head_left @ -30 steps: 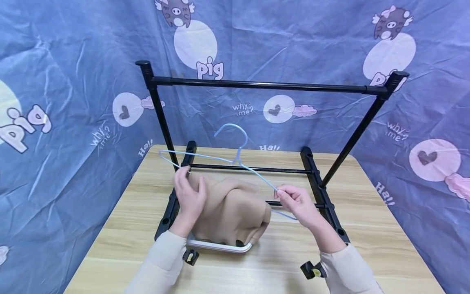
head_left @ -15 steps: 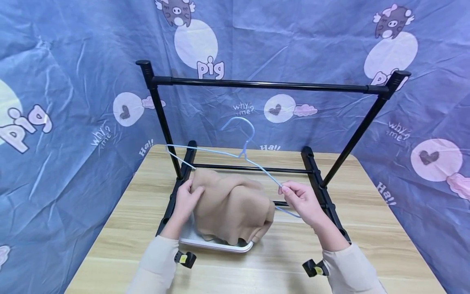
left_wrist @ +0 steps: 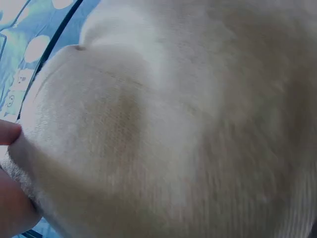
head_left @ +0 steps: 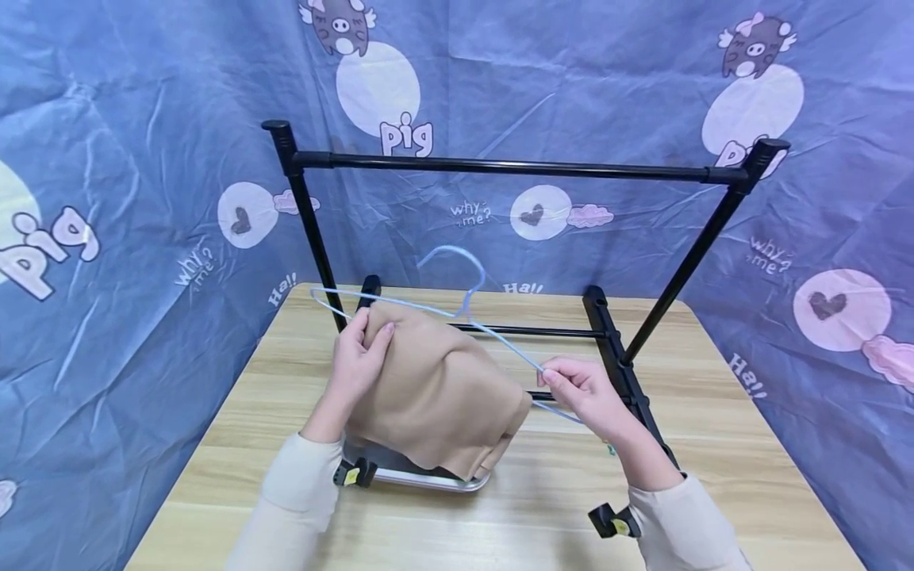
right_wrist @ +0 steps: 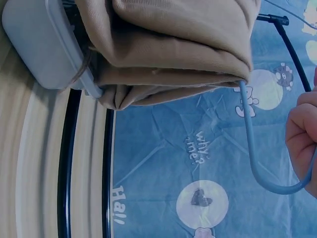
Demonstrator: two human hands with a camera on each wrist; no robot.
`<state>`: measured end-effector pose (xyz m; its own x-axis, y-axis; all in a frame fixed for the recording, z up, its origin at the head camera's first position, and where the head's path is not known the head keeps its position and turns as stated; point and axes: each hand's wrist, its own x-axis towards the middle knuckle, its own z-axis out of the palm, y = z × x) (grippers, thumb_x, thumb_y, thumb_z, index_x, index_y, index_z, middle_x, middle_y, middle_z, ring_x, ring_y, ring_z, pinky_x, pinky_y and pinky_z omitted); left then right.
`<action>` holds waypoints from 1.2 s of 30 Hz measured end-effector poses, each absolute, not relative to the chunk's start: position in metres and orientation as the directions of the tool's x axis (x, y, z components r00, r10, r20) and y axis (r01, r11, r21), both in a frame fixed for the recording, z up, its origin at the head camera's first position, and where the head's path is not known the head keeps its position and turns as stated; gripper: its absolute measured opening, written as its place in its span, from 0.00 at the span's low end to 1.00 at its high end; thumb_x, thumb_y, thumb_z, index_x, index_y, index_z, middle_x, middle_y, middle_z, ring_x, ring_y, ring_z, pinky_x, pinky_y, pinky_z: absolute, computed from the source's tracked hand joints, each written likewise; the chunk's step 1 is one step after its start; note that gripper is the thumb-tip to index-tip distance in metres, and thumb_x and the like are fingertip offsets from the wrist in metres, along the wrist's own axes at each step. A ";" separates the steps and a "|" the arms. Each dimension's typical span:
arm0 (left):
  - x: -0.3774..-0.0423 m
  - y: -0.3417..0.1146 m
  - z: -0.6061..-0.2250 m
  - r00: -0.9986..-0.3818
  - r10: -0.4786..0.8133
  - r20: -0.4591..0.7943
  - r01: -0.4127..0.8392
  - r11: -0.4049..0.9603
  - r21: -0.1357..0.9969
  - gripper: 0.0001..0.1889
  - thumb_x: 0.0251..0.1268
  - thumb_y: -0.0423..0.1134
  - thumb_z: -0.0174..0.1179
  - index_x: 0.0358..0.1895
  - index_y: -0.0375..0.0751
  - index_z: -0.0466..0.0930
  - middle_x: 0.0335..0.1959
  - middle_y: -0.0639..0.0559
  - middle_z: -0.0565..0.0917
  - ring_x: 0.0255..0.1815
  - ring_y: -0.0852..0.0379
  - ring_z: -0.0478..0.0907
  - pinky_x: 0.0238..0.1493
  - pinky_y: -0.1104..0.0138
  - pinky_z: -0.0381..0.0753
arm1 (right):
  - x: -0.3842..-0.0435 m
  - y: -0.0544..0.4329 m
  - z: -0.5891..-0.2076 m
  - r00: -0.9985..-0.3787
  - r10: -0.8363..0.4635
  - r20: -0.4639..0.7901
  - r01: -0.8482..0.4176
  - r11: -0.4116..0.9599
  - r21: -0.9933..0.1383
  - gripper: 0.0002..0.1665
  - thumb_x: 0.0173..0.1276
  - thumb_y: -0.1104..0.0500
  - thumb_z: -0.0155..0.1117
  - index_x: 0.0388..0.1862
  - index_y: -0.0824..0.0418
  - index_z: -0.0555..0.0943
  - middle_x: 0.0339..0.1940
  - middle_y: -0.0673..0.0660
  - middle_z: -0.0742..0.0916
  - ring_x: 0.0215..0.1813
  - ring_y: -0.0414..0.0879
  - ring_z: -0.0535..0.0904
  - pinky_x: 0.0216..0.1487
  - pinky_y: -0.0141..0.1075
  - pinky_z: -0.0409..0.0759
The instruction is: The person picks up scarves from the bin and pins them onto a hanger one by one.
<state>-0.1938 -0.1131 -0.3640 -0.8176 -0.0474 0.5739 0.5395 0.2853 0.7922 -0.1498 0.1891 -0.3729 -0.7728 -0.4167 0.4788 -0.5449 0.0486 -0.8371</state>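
Note:
A tan knit garment (head_left: 443, 388), its exact kind unclear, hangs in folds over the lower bar of a light blue wire hanger (head_left: 466, 311). My left hand (head_left: 351, 361) pinches the garment's upper left edge between thumb and fingers. The hanger's right shoulder is gripped by my right hand (head_left: 581, 390), near its end. In the right wrist view, the bar's rounded end (right_wrist: 277, 187) comes out of the folded garment (right_wrist: 178, 54). Cloth fills most of the left wrist view, with fingertips (left_wrist: 12, 203) at its left edge. Most of the lower bar is hidden.
Beneath the garment stands a white plastic bin (right_wrist: 32, 37) with dark contents partly showing. A black garment rack (head_left: 514, 166) stands behind on the wooden table (head_left: 714, 476). Blue printed fabric (head_left: 607, 79) surrounds the table at the back and sides.
My left hand took hold of the garment's upper left edge and has since lifted it, spreading the cloth. The hanger rose, then dropped back slightly left. My right hand keeps its grip.

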 end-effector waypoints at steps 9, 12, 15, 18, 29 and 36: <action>-0.204 -0.130 -0.366 -0.849 0.002 0.529 0.458 0.503 0.733 0.08 0.59 0.36 0.50 0.38 0.35 0.69 0.25 0.43 0.74 0.27 0.48 0.71 0.31 0.60 0.67 | -0.145 0.195 -0.369 -0.760 -0.455 0.465 -0.528 0.013 -0.849 0.12 0.63 0.76 0.39 0.27 0.69 0.71 0.08 0.54 0.61 0.10 0.45 0.54 0.10 0.32 0.53; -0.204 -0.132 -0.365 -0.836 0.001 0.549 0.442 0.595 0.672 0.12 0.59 0.37 0.49 0.44 0.34 0.67 0.33 0.37 0.76 0.32 0.41 0.72 0.34 0.54 0.67 | -0.144 0.197 -0.368 -0.758 -0.447 0.475 -0.535 0.009 -0.845 0.11 0.63 0.77 0.39 0.27 0.72 0.70 0.08 0.54 0.61 0.10 0.45 0.53 0.09 0.32 0.53; -0.206 -0.132 -0.368 -0.775 -0.020 0.632 0.464 0.661 0.590 0.14 0.58 0.35 0.50 0.45 0.31 0.67 0.36 0.34 0.76 0.33 0.37 0.72 0.33 0.51 0.67 | -0.144 0.198 -0.368 -0.751 -0.443 0.490 -0.542 -0.009 -0.840 0.12 0.62 0.77 0.38 0.27 0.71 0.71 0.07 0.54 0.60 0.10 0.45 0.53 0.10 0.32 0.53; -0.211 -0.132 -0.373 -0.687 -0.048 0.725 0.478 0.722 0.500 0.14 0.57 0.35 0.52 0.44 0.31 0.68 0.36 0.38 0.75 0.31 0.38 0.73 0.28 0.51 0.68 | -0.144 0.198 -0.368 -0.744 -0.437 0.506 -0.548 -0.033 -0.836 0.15 0.62 0.78 0.38 0.27 0.67 0.72 0.07 0.54 0.60 0.09 0.45 0.53 0.09 0.31 0.52; -0.205 -0.101 -0.389 -0.341 0.103 0.935 0.519 0.849 0.096 0.08 0.48 0.35 0.54 0.30 0.32 0.74 0.31 0.42 0.75 0.32 0.42 0.69 0.34 0.53 0.64 | -0.138 0.190 -0.355 -0.771 -0.415 0.483 -0.553 0.059 -0.831 0.11 0.60 0.80 0.39 0.26 0.74 0.70 0.07 0.56 0.61 0.09 0.44 0.53 0.08 0.31 0.51; -0.186 -0.056 -0.391 -0.425 0.582 0.693 0.737 0.668 -0.108 0.15 0.56 0.47 0.51 0.39 0.38 0.75 0.37 0.48 0.78 0.40 0.51 0.72 0.44 0.58 0.65 | -0.149 0.191 -0.357 -0.777 -0.392 0.493 -0.559 0.070 -0.826 0.15 0.62 0.77 0.41 0.27 0.64 0.73 0.07 0.54 0.62 0.09 0.43 0.53 0.07 0.30 0.51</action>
